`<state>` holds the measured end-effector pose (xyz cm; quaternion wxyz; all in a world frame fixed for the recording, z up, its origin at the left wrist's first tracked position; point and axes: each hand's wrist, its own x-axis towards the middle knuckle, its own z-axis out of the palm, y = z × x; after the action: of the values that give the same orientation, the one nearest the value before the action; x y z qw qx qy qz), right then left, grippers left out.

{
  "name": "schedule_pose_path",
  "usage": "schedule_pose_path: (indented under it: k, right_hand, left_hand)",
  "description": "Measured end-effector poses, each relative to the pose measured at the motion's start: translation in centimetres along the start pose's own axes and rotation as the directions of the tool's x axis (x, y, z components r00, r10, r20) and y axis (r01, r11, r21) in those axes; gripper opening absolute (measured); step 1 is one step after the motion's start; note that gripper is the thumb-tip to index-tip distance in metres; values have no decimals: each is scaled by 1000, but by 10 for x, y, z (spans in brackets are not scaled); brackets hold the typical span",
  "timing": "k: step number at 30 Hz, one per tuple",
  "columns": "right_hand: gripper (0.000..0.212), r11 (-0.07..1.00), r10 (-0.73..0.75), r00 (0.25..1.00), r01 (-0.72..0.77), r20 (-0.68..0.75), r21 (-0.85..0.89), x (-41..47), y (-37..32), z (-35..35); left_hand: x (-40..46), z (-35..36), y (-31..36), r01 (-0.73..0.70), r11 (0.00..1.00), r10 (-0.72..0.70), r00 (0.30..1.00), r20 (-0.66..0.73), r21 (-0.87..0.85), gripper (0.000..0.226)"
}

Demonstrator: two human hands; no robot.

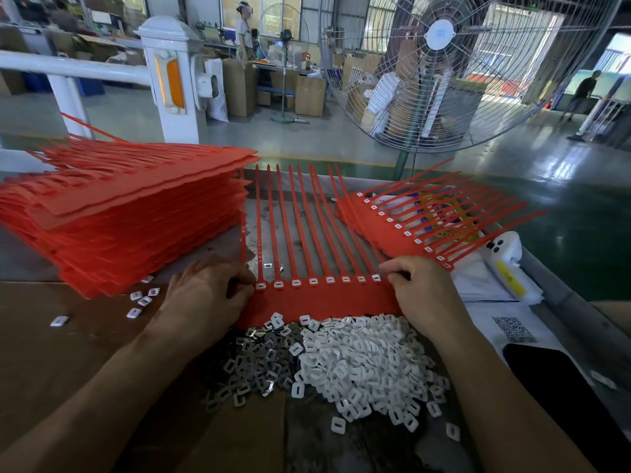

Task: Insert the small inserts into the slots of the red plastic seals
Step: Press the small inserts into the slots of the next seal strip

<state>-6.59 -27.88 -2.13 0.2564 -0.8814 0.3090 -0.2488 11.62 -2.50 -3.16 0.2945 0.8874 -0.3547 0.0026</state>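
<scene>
Hands are working a flat red plastic seal strip (321, 297) on the counter (51, 353): left hand (208, 295) and right hand (421, 288) are each pinching an end above heaped small white inserts (362, 367).

On the desk (41, 353), a strip of seals (324, 297) lies between the two hands, left hand (205, 295) and right hand (423, 291). A pile of inserts (341, 363) sits just before it. A stack of seal strips (119, 213) stands left; a filled strip (403, 230) lies behind right, a fan (461, 70) beyond.
</scene>
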Motion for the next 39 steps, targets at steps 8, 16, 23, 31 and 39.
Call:
schedule_pose_path:
  k: [8,16,23,31,39]
  right_hand:
    - [26,997,-11,1000,13,23,-74,-5,-2,2]
    - [30,957,-59,994,84,95,-278,-6,-9,4]
    - [32,908,-48,992,94,120,-408,-6,-18,3]
    - [33,939,-13,989,62,146,-340,-10,-17,0]
    - [13,984,-75,994,87,81,-155,-13,-19,-2]
  left_hand:
    - [0,0,1,14,1000,-14,1000,9,2,11]
    - [-1,-2,3,28,1000,-29,999,35,10,12]
    - [-2,-3,5,31,999,-31,999,34,6,15]
    - [-3,-4,5,38,999,-38,999,35,1,14]
    - [-1,-2,4,36,999,-36,999,36,-4,13]
